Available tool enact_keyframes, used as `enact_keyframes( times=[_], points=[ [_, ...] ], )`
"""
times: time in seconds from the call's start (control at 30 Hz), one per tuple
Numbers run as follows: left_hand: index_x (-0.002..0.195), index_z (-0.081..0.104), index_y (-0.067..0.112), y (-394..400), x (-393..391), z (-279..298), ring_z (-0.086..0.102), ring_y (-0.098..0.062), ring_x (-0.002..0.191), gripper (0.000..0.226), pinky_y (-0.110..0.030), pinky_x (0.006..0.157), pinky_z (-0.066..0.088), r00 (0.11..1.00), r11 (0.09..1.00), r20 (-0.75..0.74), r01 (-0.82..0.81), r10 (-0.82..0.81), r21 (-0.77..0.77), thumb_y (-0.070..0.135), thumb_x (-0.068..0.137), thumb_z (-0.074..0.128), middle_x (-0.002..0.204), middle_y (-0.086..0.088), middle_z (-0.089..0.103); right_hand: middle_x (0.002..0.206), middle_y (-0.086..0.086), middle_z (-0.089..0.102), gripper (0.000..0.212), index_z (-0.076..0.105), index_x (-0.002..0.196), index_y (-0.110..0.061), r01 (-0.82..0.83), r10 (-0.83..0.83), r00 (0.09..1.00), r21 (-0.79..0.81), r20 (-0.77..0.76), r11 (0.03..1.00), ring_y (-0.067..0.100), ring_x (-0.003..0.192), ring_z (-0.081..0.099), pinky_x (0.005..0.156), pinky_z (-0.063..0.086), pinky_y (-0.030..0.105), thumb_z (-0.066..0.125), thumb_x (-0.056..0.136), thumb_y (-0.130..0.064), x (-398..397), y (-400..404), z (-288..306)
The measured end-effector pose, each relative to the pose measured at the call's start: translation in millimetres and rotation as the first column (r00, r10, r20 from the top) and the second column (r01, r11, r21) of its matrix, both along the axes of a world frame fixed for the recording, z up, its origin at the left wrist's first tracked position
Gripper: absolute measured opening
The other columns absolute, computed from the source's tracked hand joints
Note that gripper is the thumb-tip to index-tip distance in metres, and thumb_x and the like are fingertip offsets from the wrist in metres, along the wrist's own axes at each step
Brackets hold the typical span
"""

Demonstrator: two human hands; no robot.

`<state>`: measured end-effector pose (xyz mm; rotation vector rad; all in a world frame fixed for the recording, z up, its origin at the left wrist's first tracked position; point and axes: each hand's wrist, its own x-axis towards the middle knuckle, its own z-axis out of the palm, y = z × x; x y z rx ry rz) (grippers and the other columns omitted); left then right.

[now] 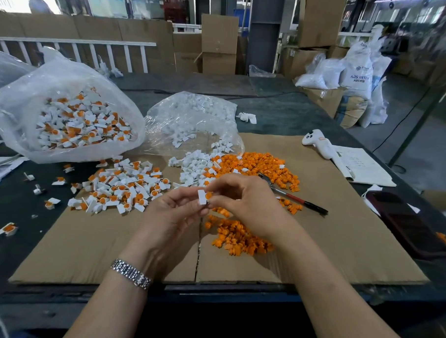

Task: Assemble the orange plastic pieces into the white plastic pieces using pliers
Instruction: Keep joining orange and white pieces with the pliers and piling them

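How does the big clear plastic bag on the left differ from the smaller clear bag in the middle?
The large clear plastic bag on the left holds white pieces with orange inserts fitted; the smaller clear plastic bag in the middle holds only plain white pieces. The left one stands puffed up with a wide mouth; the middle one lies slumped, its white pieces spilling onto the brown cardboard sheet. Both are transparent and open.

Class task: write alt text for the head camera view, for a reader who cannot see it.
Both hands, left hand and right hand, pinch a white piece with an orange piece above cardboard. Pliers lie beside loose orange pieces.
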<state>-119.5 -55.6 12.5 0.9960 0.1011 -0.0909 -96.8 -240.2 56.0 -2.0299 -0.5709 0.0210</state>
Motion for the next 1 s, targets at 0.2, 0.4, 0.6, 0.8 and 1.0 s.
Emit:
enact_keyframes(
  times=[0.2,0.4,0.6,0.8,1.0],
  points=[
    [0.103,0.077,-0.002,-3,-6,2,0.076,-0.026,0.085,0.023,-0.03,0.069,0.062,0.999,1.0,0.025,0.028,-0.028,-0.013,-0.008,0.081,0.073,0.099,-0.023,0.076,0.092,-0.009,0.073,0.019,0.074,0.105,-0.019,0.031,-0.03,0.997,-0.025,0.073,0.999,0.0,0.086,0.068,0.082,0.055,0.018,0.078,0.086,-0.016,-3,-2,0],
    [0.109,0.073,-0.008,-4,-15,14,0.078,-0.029,0.093,0.034,-0.034,0.069,0.063,0.999,0.996,0.004,0.045,-0.045,-0.083,0.002,0.078,0.081,0.102,-0.025,0.076,0.09,-0.014,0.068,0.018,0.074,0.108,-0.02,0.057,-0.048,0.985,-0.049,0.165,0.997,0.0,0.085,0.065,0.082,0.054,0.018,0.075,0.089,-0.021,-5,-1,-2],
    [0.092,0.076,-0.006,-10,-19,21,0.078,-0.03,0.09,0.017,-0.033,0.064,0.063,0.999,0.999,-0.023,-0.046,0.045,-0.013,-0.003,0.075,0.081,0.098,-0.025,0.076,0.089,-0.016,0.064,0.018,0.073,0.107,-0.021,0.071,-0.047,0.965,-0.082,0.257,0.994,0.002,0.086,0.063,0.082,0.054,0.022,0.075,0.089,-0.021,-7,2,-5],
    [0.077,0.077,-0.001,-12,-21,24,0.079,-0.027,0.081,0.007,-0.028,0.06,0.062,0.997,0.996,-0.041,-0.069,0.071,0.053,-0.002,0.07,0.081,0.086,-0.022,0.077,0.095,-0.008,0.068,0.02,0.073,0.109,-0.017,0.073,-0.035,0.955,-0.12,0.293,0.99,0.005,0.088,0.062,0.084,0.054,0.026,0.075,0.089,-0.018,-9,5,-7],
    [0.073,0.076,0.0,-12,-18,23,0.079,-0.025,0.074,0.007,-0.028,0.057,0.062,0.993,0.992,-0.065,-0.098,0.103,0.077,-0.002,0.067,0.08,0.08,-0.02,0.076,0.096,-0.009,0.069,0.022,0.072,0.111,-0.019,0.053,-0.016,0.966,-0.14,0.257,0.989,0.004,0.088,0.063,0.084,0.056,0.027,0.075,0.089,-0.02,-9,7,-8]
  ],
)
